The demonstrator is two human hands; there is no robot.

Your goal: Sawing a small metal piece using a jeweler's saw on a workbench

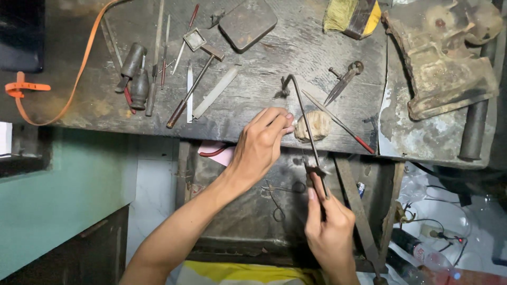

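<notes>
Head view: your right hand [330,227] has its grip closed on the handle of the jeweller's saw [306,124]. Your left hand [261,145] pinches a small piece, too small to identify, against the wooden peg [312,126] at the worktop [253,100] edge. Keep the blade upright (light strokes judged best).

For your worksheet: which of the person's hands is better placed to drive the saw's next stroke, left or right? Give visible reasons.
Probably the right. The right hand grips the saw frame by its handle below the bench edge, while the left hand has its fingertips pressed at the pale bench peg, apparently steadying the work.
</notes>
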